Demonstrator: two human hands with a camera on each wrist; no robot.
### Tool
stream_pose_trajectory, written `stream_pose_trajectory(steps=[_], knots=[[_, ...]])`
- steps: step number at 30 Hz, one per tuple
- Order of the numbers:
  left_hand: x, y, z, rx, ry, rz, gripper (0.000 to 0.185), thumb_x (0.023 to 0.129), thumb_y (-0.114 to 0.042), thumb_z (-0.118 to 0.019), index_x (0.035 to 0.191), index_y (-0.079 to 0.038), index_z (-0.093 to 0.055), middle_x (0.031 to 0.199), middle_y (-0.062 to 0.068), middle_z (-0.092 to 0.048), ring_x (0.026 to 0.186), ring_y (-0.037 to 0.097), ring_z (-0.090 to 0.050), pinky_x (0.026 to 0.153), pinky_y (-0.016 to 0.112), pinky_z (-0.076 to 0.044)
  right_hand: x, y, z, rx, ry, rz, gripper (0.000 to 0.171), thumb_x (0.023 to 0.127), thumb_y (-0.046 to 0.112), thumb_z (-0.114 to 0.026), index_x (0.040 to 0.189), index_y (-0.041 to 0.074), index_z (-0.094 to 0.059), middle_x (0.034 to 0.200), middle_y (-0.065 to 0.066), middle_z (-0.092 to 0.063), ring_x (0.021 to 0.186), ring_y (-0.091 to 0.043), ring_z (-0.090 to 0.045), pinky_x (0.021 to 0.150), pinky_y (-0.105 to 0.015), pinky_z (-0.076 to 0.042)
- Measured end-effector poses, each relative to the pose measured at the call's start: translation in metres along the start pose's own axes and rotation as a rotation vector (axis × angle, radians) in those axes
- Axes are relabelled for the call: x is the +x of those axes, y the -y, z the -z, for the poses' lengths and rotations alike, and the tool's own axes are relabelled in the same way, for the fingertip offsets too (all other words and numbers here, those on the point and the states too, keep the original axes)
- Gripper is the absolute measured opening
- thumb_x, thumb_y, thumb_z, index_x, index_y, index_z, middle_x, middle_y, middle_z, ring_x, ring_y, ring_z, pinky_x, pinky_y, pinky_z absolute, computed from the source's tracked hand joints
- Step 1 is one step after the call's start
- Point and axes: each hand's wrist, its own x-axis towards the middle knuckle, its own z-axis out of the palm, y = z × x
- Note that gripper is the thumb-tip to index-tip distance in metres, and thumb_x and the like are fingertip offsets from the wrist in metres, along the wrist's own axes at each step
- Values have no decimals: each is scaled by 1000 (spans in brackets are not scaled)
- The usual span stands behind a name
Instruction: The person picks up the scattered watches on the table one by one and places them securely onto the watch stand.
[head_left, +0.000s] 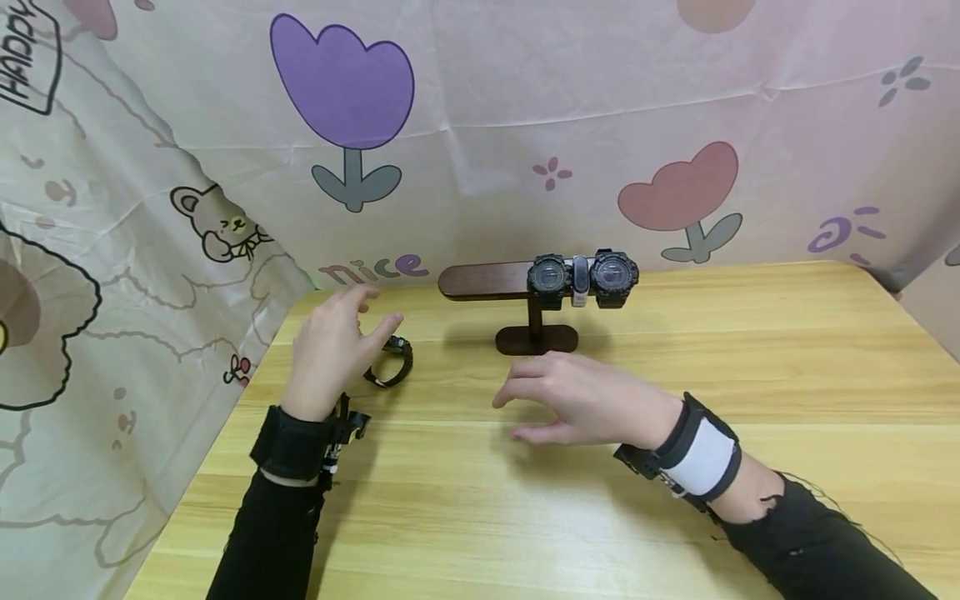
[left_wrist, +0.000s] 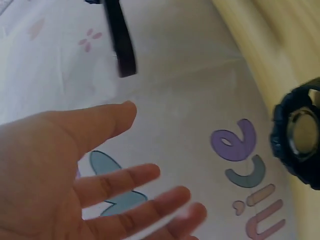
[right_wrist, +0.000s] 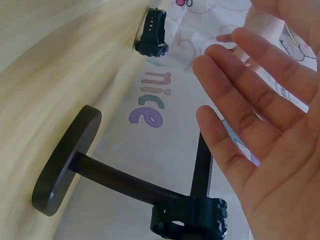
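Note:
A dark wooden T-shaped watch stand stands at the back of the table; two black watches and a white band hang on the right half of its bar. A third black watch lies on the table left of the stand, also seen in the left wrist view and the right wrist view. My left hand hovers just left of that loose watch, fingers spread, holding nothing. My right hand hovers in front of the stand's base, fingers straight and empty.
The light wooden table has a patterned cloth backdrop behind it and draped down its left side. Both forearms wear black sleeves and wrist straps.

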Motion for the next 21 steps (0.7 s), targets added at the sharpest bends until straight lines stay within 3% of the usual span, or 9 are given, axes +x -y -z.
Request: stream_pose_trajectory(steps=[8,14,21], knots=[[1,11,-14,90,75,137,70,97,-57,-73,143,-5,-64,123,27,-73,88,45,-71,54,41,-50,1,2,-8,4,58,-36,34,92,34,-85,119,15,-77,111,2,-75,94,-10,-71,86,-28,-62],[3,17,-28,125,160,174,76,97,-62,-71,145,-4,-62,126,29,-71,95,46,-71,56,44,-54,1,2,-12,5,89,-40,33,93,34,-85,118,14,-77,109,1,-74,88,-7,-68,86,-29,-62],[4,23,-42,148,151,185,87,93,-66,-74,147,0,-59,124,31,-71,91,46,-72,57,46,-55,0,0,-14,1,106,-52,34,94,37,-84,119,15,-77,112,1,-74,92,-6,-68,89,-30,-62]])
